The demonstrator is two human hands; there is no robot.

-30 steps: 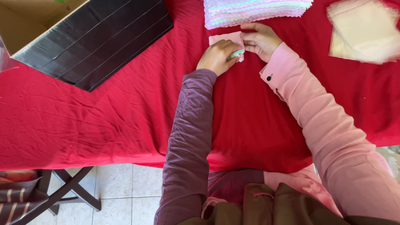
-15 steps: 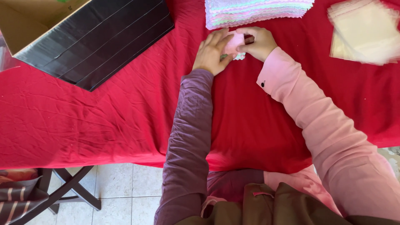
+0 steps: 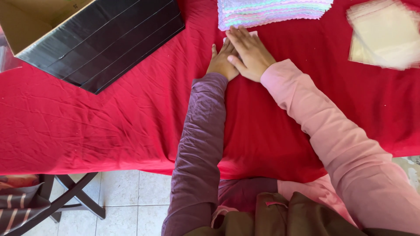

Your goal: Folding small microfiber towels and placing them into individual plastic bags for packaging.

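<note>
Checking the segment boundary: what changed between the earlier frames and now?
Both hands went from pinching and folding the small pink cloth to lying flat on it, right hand over left hand, pressing it to the red tablecloth. Unchanged: pastel cloth stack, clear bags, black-sided box.

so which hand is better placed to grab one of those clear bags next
Probably the right hand: the clear bags lie on its side of the red cloth. It rests flat over the left hand, so it lifts free first.
</note>
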